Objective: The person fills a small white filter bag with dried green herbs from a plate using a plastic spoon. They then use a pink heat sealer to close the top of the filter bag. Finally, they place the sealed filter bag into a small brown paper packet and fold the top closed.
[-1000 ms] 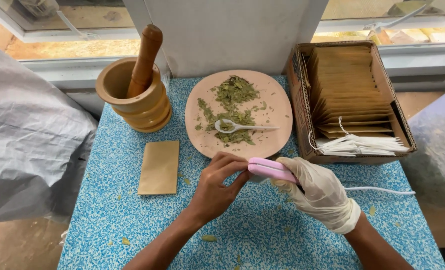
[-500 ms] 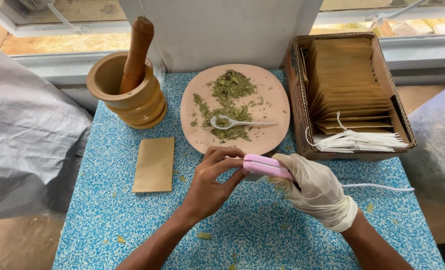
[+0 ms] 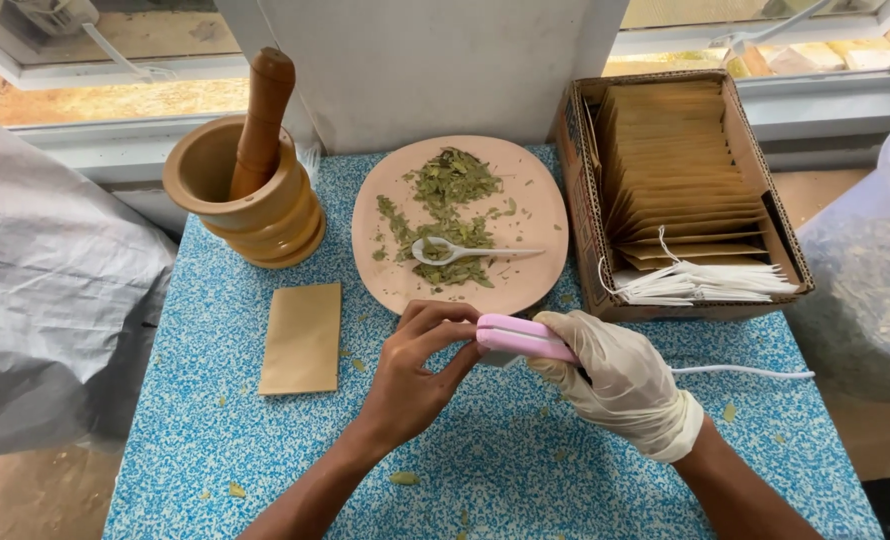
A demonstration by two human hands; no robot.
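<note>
Pink handheld sealer (image 3: 521, 338) is gripped by the gloved right hand (image 3: 620, 385) at the counter's (image 3: 215, 440) centre, unchanged from a moment ago; the bare left hand (image 3: 415, 375) pinches its tip. At 12 o'clock lies the plate (image 3: 535, 200) of dried leaves (image 3: 450, 205).

Blue speckled worktop (image 3: 215, 430), strewn with few dried leaf flecks. White wall pillar (image 3: 425, 70) straight behind, between two windows (image 3: 115, 40). Pale grey sill (image 3: 85, 150) along far edge. Warm daylight through glass, sandy ground outside. Grey plastic sheeting (image 3: 45, 300) bunched at left. Clear plastic bag (image 3: 875, 280) at right. Brown floor (image 3: 25, 495) at lower left.
</note>
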